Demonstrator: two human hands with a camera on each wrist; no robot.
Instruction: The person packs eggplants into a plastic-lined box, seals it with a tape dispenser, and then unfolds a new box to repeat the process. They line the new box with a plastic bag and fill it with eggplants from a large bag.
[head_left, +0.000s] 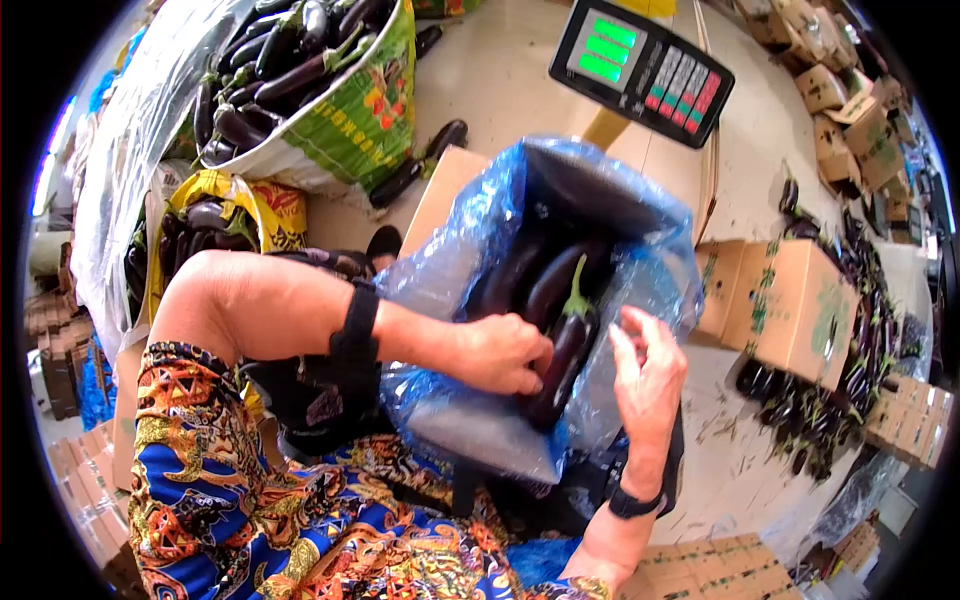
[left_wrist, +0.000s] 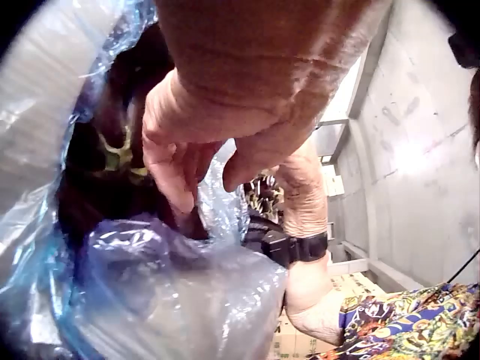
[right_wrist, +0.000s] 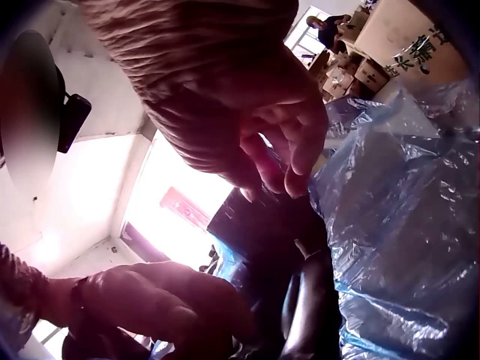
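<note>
An eggplant (head_left: 562,370) with a green stem lies on top of other eggplants (head_left: 515,270) inside a box lined with a blue plastic bag (head_left: 672,270). My left hand (head_left: 505,355) reaches in from the left, its bent fingertips right at that eggplant's side. In the left wrist view, the left hand's fingers (left_wrist: 176,176) point down, and a gap with plastic behind it separates them from the thumb. Over the bag's right side hovers my right hand (head_left: 650,375), fingers loosely bent and holding nothing visible. Shadow hides the box's deeper contents.
A scale display (head_left: 640,70) stands beyond the box. Eggplants fill a large green-printed bag (head_left: 370,110) and a yellow bag (head_left: 285,215) on the left. To the right are a cardboard box (head_left: 800,310) and a heap of eggplants (head_left: 800,420) on the floor.
</note>
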